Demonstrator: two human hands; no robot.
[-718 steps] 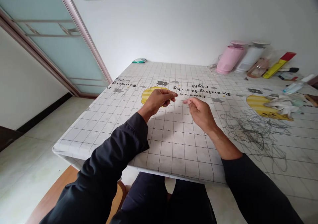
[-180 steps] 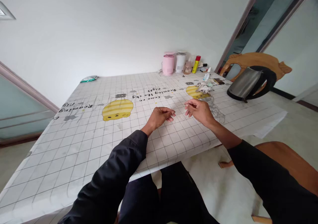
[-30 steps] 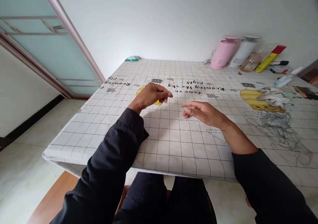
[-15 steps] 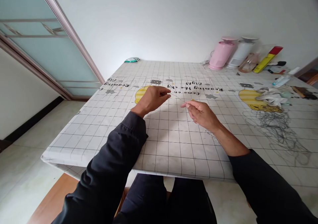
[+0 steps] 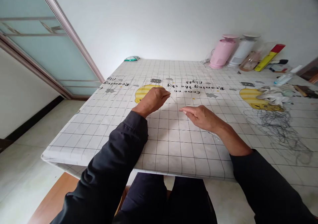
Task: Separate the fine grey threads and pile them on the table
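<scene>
Above the middle of the table, my left hand point(image 5: 155, 99) is closed in a pinch on a thin dark thread point(image 5: 173, 100). A short stretch of that thread slants down toward the right hand. To the right and slightly nearer, my right hand point(image 5: 198, 114) is closed too, its thumb and forefinger pressed together at the tips. Whether the thread runs into its fingers is too fine to make out. Under the right wrist lies a small loop of thin clear or pale strand point(image 5: 212, 135) on the cloth.
A grid-patterned tablecloth point(image 5: 169, 151) covers the table. On the right are a tangled heap of dark thread point(image 5: 280, 128), a crumpled whitish cloth point(image 5: 275, 95) and a clear bottle point(image 5: 288, 75). Pink point(image 5: 223, 52) and white point(image 5: 240, 52) cylindrical devices and a yellow-red box point(image 5: 269, 58) stand by the wall.
My right hand has lowered slightly and turned, its fingers curling in more. The left fingers have closed further, and the thread between the hands looks slacker and shorter.
</scene>
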